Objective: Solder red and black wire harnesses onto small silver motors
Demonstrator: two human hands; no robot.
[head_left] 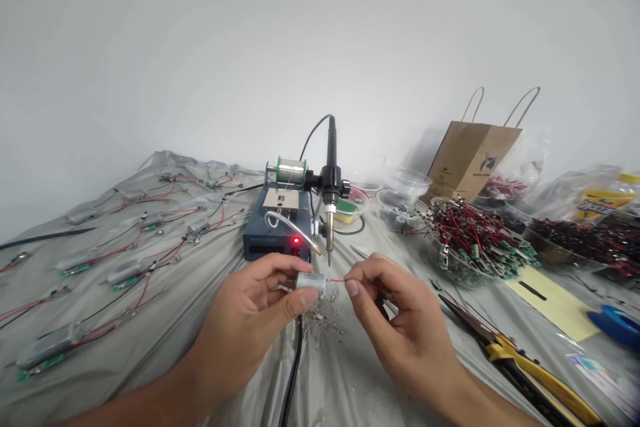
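Between the thumb and fingers of my left hand (260, 310) is a small silver cylindrical motor (311, 283), lying roughly level. My right hand (390, 300) pinches a thin red wire (336, 280), whose other end meets the right end of the motor. Just above and behind the motor, a soldering iron (331, 213) is clamped tip-down in a stand. A curved metal solder guide tube (293, 223) ends close to the iron's tip. Behind my hands stands the blue soldering station (255, 233) with a red light lit, and a solder spool (291, 171) sits over it.
Several wired motors (125, 271) lie across the grey sheet on the left. On the right are a tub of wired circuit boards (475, 240), a paper bag (470, 157), yellow-handled snips (520, 360) and blue tape (617, 325). A black cable (294, 373) runs toward me.
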